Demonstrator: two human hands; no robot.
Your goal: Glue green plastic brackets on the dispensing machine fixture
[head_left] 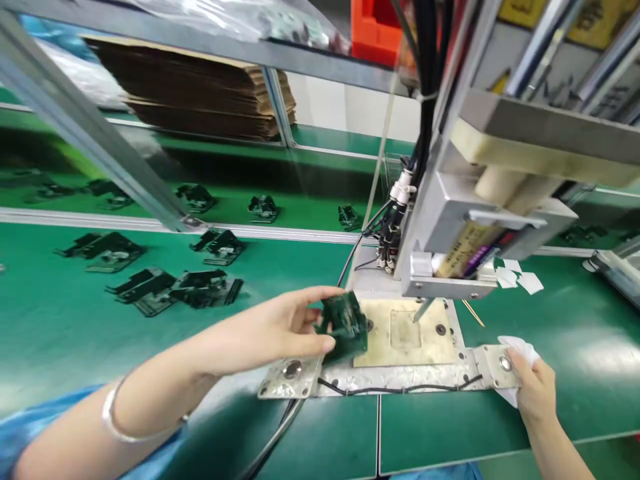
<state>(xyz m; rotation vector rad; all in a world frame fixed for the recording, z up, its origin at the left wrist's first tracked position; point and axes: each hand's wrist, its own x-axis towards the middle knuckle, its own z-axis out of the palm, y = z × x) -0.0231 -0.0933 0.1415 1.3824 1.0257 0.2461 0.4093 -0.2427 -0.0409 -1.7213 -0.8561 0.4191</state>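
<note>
My left hand (280,327) pinches a small dark green circuit board (345,327) between thumb and fingers, holding it just above the left edge of the machine's yellowed base plate (405,333). A silver bangle sits on that wrist. My right hand (533,390) is closed on a crumpled white cloth (520,350) at the right end of the metal mounting plate (390,380), beside a round button. The press head (450,260) with a thin tip hangs over the base plate.
Several black parts (175,287) lie on the green bench to the left, more on the belt behind (263,208). A black cable (400,388) runs along the mounting plate's front. White paper scraps (520,279) lie right of the machine. Stacked cardboard (200,93) is at the back.
</note>
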